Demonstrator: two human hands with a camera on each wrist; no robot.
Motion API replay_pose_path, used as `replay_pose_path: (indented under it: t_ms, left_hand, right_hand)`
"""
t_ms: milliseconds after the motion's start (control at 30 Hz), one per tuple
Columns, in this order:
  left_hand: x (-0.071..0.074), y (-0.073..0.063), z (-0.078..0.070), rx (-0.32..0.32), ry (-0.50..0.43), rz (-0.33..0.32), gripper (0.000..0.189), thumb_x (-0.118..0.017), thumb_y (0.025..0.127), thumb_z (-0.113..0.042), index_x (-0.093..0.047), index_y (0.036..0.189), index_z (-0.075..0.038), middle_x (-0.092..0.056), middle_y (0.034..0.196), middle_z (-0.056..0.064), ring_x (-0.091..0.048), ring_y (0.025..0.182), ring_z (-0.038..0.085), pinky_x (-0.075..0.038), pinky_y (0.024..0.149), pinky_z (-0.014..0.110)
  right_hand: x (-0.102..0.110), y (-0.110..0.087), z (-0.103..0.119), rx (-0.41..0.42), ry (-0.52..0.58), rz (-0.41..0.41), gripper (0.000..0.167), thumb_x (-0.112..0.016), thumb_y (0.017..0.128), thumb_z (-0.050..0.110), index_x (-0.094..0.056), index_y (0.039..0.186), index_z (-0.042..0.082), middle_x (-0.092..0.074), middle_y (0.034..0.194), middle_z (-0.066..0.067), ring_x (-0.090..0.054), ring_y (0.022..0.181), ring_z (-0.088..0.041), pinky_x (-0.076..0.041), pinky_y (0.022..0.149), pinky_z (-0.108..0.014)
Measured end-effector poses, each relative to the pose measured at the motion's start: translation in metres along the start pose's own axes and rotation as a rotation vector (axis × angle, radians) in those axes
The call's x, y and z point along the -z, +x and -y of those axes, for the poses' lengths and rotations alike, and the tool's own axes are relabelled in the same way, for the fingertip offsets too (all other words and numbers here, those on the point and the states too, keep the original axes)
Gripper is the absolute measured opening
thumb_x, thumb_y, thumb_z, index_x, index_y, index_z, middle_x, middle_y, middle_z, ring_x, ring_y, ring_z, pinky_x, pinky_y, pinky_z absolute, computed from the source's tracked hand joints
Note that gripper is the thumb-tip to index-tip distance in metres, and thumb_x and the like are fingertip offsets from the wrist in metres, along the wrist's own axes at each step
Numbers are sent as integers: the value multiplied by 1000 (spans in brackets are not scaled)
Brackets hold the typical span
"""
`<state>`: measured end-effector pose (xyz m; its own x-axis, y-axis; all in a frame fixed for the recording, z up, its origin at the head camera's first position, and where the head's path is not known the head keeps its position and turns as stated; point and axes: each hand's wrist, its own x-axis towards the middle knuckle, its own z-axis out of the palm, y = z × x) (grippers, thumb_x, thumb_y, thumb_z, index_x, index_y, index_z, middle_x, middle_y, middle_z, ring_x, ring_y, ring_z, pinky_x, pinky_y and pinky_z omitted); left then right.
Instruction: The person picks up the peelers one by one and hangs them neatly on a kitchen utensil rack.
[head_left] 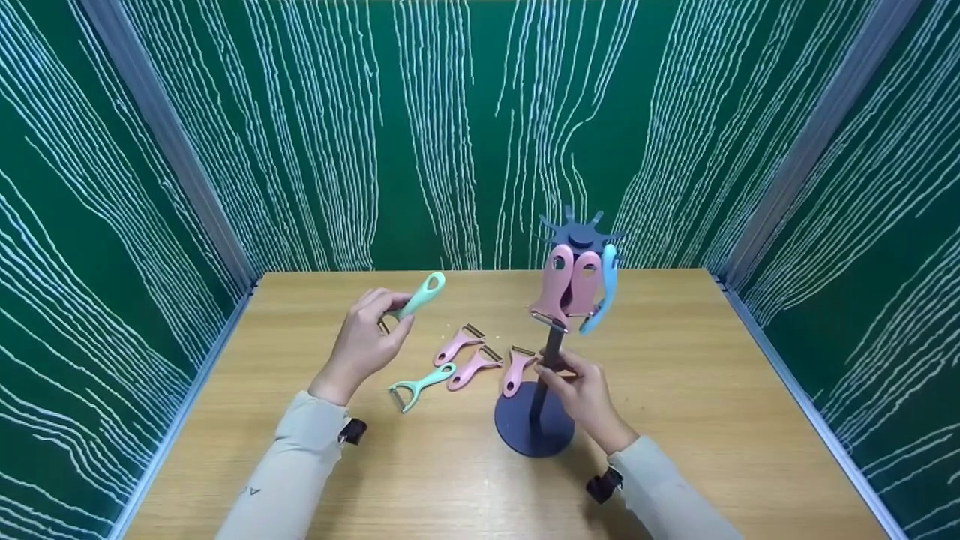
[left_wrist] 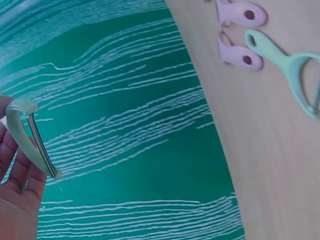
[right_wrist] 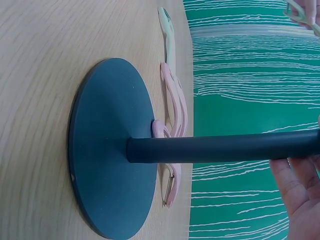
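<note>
My left hand (head_left: 365,335) holds a mint-green peeler (head_left: 424,293) above the table, its ringed handle pointing up and away. In the left wrist view, the blade end of that mint-green peeler (left_wrist: 31,140) shows by the fingers. Around the post of a dark rotating-style stand (head_left: 553,346), my right hand (head_left: 589,394) rests its thumb and fingers. Two pink peelers (head_left: 556,283) and a blue peeler (head_left: 605,289) hang from the stand's hooks. The right wrist view shows the round base (right_wrist: 112,150) and the post (right_wrist: 220,149) beside my fingers.
Left of the stand's base lie several pink peelers (head_left: 475,367) and another mint-green peeler (head_left: 422,386) on the wooden table (head_left: 420,480). Green walls with white streaks (head_left: 420,135) enclose the table at the back and both sides.
</note>
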<state>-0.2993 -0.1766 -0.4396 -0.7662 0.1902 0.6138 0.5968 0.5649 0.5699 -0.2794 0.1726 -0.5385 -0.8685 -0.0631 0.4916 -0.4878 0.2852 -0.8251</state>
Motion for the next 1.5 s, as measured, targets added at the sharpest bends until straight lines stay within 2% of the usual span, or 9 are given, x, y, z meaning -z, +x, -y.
replay_pose_path:
  t_ms: [267, 500, 700, 800, 933, 1033, 1167, 1333, 1500]
  left_hand:
    - [-4, 7, -15, -40, -35, -7, 22, -77, 98, -4, -78, 120, -5, -76, 106, 5, -68, 101, 21, -55, 85, 37]
    - [-8, 14, -24, -65, -51, -20, 22, -78, 98, -6, -78, 120, -4, -76, 105, 6, -69, 99, 20, -53, 81, 30]
    - [-10, 20, -32, -74, -79, -17, 23, -77, 98, -6, -77, 122, -5, -75, 107, 5, -69, 99, 19, -54, 82, 28]
    - [-11, 22, -35, -81, -87, -20, 23, -77, 98, -5, -77, 121, -4, -75, 107, 6, -68, 98, 19, -54, 81, 26]
    - [-13, 24, -39, -98, -103, -21, 24, -77, 98, -4, -77, 122, -3, -75, 107, 7, -69, 98, 19, -55, 82, 26]
    - [-14, 27, -44, -110, -109, -16, 26, -77, 98, -4, -77, 124, -4, -75, 108, 7, -69, 98, 18, -58, 86, 28]
    - [-14, 30, -51, -124, -106, -9, 27, -78, 98, -6, -76, 125, -4, -74, 109, 7, -68, 99, 19, -62, 88, 33]
    - [-14, 35, -61, -172, -106, -17, 25, -78, 97, -3, -76, 122, -1, -74, 107, 10, -69, 99, 22, -62, 89, 33]
    - [-16, 42, -70, -213, -116, -9, 23, -75, 98, -2, -76, 120, 1, -74, 106, 11, -68, 100, 26, -62, 90, 34]
  right_hand:
    - [0, 0, 1, 5, 16, -6, 14, -79, 94, -6, -78, 108, -5, -82, 98, -17, -75, 86, -7, -62, 75, -18]
    - [1, 0, 2, 11, 3, -5, 14, -79, 94, -5, -78, 109, -6, -83, 97, -15, -77, 88, -10, -62, 75, -17]
    - [0, 0, 2, -10, 10, -3, 15, -79, 95, -5, -80, 108, 2, -83, 98, -14, -76, 88, -8, -63, 76, -19]
    - [0, 0, 2, -20, 21, 2, 16, -79, 95, -5, -80, 109, 2, -82, 98, -14, -75, 89, -7, -63, 76, -19]
    - [0, 0, 1, 3, 7, -7, 16, -79, 94, -5, -80, 107, 5, -83, 97, -12, -75, 87, -6, -63, 75, -19]
    - [0, 1, 0, 19, 4, -13, 16, -79, 94, -7, -81, 106, 4, -83, 98, -16, -75, 86, -5, -63, 76, -18]
    - [-1, 1, -2, 14, 27, -8, 16, -79, 93, -9, -79, 108, -4, -82, 97, -19, -75, 86, -6, -63, 75, -18]
    - [-1, 1, -2, -2, 20, -4, 16, -79, 93, -7, -79, 109, -4, -83, 98, -15, -76, 88, -7, -62, 76, -17]
    - [0, 1, 0, -13, -12, -3, 17, -80, 94, -5, -79, 111, -6, -83, 99, -17, -78, 90, -14, -61, 78, -17]
